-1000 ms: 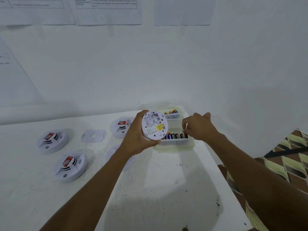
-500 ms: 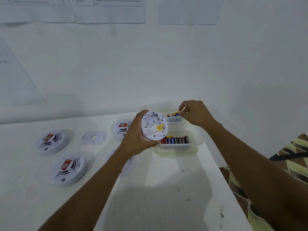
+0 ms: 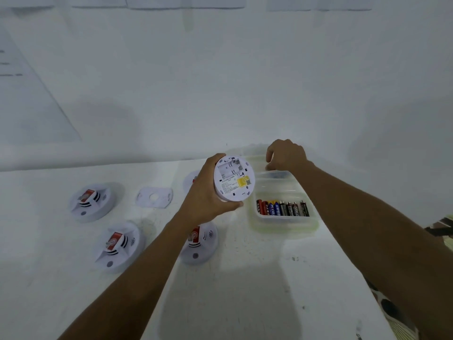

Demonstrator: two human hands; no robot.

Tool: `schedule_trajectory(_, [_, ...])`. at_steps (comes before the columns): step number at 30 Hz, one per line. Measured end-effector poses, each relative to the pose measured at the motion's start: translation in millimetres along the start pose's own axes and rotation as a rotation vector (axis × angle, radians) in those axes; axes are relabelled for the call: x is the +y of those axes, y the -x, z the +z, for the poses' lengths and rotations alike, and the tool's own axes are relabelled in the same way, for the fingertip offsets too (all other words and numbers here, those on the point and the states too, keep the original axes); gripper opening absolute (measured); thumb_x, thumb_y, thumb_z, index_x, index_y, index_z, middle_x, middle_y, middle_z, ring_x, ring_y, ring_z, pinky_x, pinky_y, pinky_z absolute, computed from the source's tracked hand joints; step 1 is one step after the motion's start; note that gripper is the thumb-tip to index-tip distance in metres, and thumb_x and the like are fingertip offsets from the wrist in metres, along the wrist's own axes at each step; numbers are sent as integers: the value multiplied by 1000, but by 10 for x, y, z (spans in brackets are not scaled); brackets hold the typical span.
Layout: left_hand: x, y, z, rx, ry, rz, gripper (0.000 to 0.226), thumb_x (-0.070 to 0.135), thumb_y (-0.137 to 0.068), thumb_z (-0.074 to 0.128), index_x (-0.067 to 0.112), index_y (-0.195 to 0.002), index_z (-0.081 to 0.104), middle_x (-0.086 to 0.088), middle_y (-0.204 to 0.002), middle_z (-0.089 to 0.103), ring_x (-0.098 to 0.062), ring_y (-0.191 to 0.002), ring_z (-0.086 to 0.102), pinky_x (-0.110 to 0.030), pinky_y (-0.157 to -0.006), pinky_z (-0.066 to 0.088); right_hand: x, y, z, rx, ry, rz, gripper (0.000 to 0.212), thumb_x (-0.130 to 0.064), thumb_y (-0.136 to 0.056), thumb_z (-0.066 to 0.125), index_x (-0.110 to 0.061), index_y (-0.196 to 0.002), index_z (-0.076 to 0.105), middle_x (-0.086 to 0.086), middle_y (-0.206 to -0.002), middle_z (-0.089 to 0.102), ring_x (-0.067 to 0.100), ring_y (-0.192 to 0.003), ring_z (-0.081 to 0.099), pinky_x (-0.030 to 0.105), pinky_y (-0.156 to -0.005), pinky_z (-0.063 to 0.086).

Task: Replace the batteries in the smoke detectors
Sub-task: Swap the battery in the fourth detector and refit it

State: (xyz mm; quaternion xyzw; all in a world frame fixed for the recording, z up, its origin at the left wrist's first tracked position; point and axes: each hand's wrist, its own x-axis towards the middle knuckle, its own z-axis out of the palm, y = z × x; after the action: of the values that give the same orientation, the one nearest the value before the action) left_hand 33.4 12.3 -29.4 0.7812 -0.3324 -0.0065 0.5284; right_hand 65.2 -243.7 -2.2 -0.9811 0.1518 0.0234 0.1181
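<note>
In the left hand (image 3: pixel 203 197), grip wrapped around it: a round white plastic smoke detector (image 3: pixel 232 180), underside facing camera, yellow label at 4 o'clock. The right hand (image 3: pixel 286 155) has a curled grip; contents cannot be told.

Among the batteries (image 3: pixel 282 207) in the near clear tray (image 3: pixel 284 223), a blue one reads roughly "PKCELL" and the black-and-silver ones "EVEREADY" — the fine print and yellow sticker (image 3: pixel 243 182) on the upturned smoke detector (image 3: pixel 234 179), and the red stickers (image 3: pixel 114 242) on the other detectors (image 3: pixel 103 204), are too small to read.
</note>
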Motion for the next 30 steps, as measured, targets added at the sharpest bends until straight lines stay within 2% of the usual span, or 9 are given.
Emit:
schedule_trajectory(4, [-34,-20,-18,12,5,1,98,22,-54,95,31,-133,37,16,-126,53,-3,-121,50,-16,-95,45,-17,38,-99,0,-247,20,15,-22,-75,80,-28,-85,72,-1,-91,72,18,-73,68,25,-67,51])
schedule_trajectory(7, [-61,-20,2,8,18,-6,98,22,-54,95,29,-134,38,13,-127,53,-7,-122,51,-23,-96,48,-78,257,-280,105,-560,-23,8,-20,-81,76,-23,-88,76,2,-87,74,14,-64,61,21,-54,45])
schedule_trajectory(11, [-20,-32,79,-4,55,22,95,19,-55,94,28,-133,39,8,-127,54,-11,-122,52,-29,-98,49,-221,722,-416,180,-1000,-79,5,-18,-82,75,-19,-86,73,5,-81,76,21,-71,52,31,-60,38])
schedule_trajectory(13, [35,-48,133,-8,68,42,92,20,-56,93,31,-131,41,6,-126,55,-11,-119,54,-27,-98,49,-312,901,-387,178,-1103,-96,6,-14,-82,76,-15,-86,71,8,-82,75,20,-74,58,27,-63,42])
schedule_trajectory(17, [119,-62,221,-14,77,44,85,32,-57,89,40,-125,39,1,-123,57,-18,-114,58,-38,-97,52,-435,1096,-187,245,-1022,-85,8,-14,-82,77,-12,-85,70,4,-80,73,5,-72,64,11,-62,49])
schedule_trajectory(21, [177,-44,245,-13,65,44,83,35,-59,87,40,-124,37,0,-125,56,-18,-115,57,-38,-98,52,-468,1176,20,368,-964,-9,7,-26,-83,75,-20,-82,71,-6,-88,71,8,-85,63,26,-78,53])
schedule_trajectory(24, [193,-18,275,4,62,49,86,37,-58,88,42,-125,34,6,-124,54,-14,-115,57,-32,-97,52,-552,1279,145,429,-1041,-7,7,-23,-84,74,-16,-83,73,-3,-97,70,12,-94,65,39,-87,55])
schedule_trajectory(27, [182,18,298,30,80,49,84,35,-59,87,39,-125,35,8,-125,53,-16,-116,56,-33,-100,51,-622,1388,234,555,-960,-85,7,-13,-88,70,-8,-90,74,-8,-97,68,4,-92,62,32,-90,53])
schedule_trajectory(30, [208,19,285,35,115,48,86,38,-58,86,32,-126,35,13,-124,51,-13,-115,55,-25,-100,49,-623,1445,294,639,-799,-199,17,-9,-91,62,-5,-104,74,5,-114,70,3,-101,58,20,-91,50])
